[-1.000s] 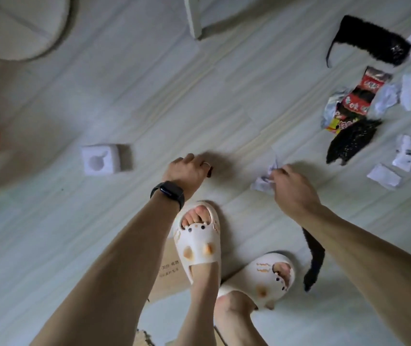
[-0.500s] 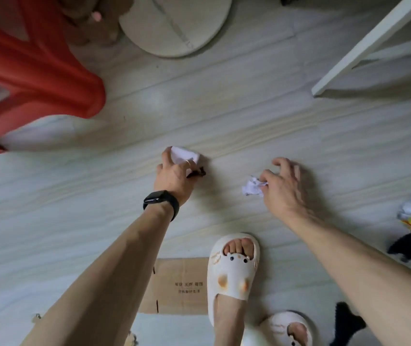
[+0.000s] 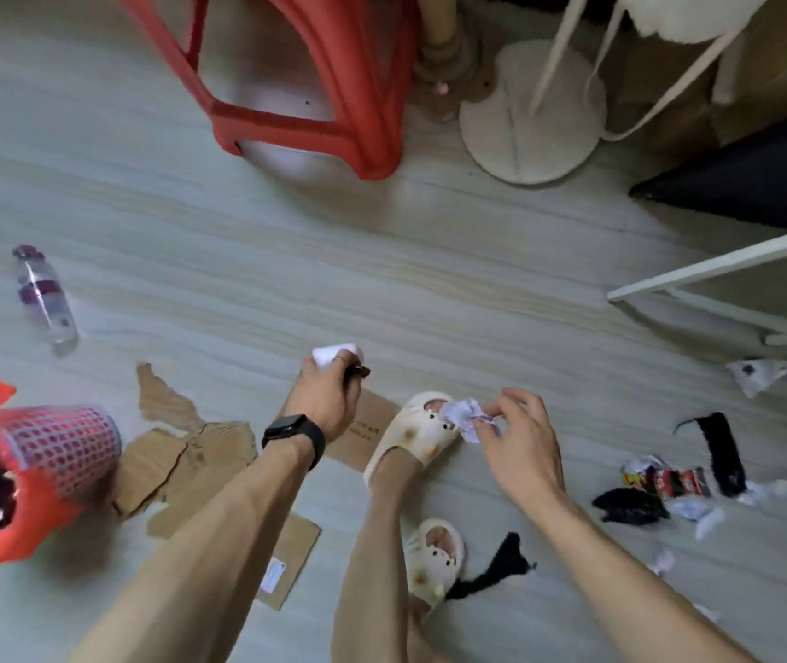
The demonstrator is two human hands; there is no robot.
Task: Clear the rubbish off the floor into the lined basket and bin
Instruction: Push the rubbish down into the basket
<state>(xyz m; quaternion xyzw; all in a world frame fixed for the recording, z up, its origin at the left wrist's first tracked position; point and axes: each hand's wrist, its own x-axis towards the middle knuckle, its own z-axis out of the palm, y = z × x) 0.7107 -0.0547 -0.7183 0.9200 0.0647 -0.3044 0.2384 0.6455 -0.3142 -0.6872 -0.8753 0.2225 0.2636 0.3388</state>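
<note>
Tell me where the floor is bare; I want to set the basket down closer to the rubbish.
Bare: the wide strip of floor between the red stool and the left hand, from the plastic bottle across to the white frame. Crowded: cardboard pieces beside the lined basket, and wrappers and black scraps right of the right hand.

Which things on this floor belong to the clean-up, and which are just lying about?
Clean-up: white box in the left hand; crumpled paper pinched by the right hand; lined basket; plastic bottle; torn cardboard; snack wrappers.
Just there: red stool; round stand base; slippers.
</note>
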